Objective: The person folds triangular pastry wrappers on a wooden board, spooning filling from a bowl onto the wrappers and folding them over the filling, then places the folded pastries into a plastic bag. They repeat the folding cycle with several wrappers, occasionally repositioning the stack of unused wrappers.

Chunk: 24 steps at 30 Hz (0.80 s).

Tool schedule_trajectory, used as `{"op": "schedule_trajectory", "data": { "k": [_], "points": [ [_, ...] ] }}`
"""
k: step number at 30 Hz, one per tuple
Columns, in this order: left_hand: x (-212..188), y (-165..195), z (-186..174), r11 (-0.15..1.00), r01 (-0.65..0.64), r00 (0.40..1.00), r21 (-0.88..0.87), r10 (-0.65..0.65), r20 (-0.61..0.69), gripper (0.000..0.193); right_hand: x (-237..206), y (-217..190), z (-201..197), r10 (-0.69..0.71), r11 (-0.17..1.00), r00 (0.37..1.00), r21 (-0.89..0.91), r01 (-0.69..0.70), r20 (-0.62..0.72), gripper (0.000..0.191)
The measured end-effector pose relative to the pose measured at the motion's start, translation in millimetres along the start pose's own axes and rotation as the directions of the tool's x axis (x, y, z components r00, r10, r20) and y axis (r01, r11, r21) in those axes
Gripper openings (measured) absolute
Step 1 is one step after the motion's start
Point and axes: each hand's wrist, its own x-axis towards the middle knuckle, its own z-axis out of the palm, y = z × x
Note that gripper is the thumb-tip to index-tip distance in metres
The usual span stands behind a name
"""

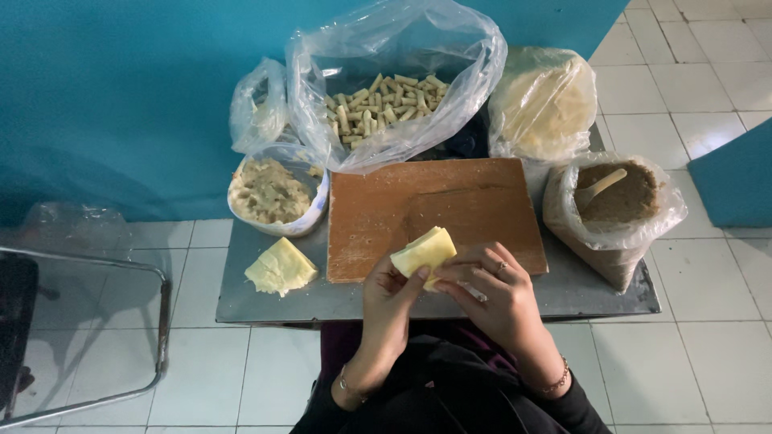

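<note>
Currently both hands, left hand (pixel 388 291) and right hand (pixel 489 283), are pinching a folded yellow wrapper (pixel 424 251) with fingers closed on it, hovering over the wooden board's (pixel 434 210) near edge.

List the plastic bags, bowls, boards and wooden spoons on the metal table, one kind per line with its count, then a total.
Plastic bags: 4
Bowls: 1
Wooden boards: 1
Wooden spoons: 1
Total: 7

A teal wall (pixel 121 96) rises behind the grey metal tabletop (pixel 265 304); white floor tiles (pixel 708 72) all round, a metal chair frame (pixel 121 337) beside it
</note>
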Motion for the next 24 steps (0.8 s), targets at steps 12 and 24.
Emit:
{"op": "schedule_trajectory", "data": {
  "k": [12,24],
  "points": [
    [-4,29,19,0.978,-0.033,0.992,0.204,0.008,0.125,0.077,-18,15,-2,0.289,0.939,0.939,0.133,-0.316,0.185,0.013],
    [1,8,5,0.990,0.095,0.995,0.100,-0.094,-0.012,0.064,-29,68,-2,0.653,0.651,0.754,0.456,-0.606,0.070,0.029]
  ]
}}
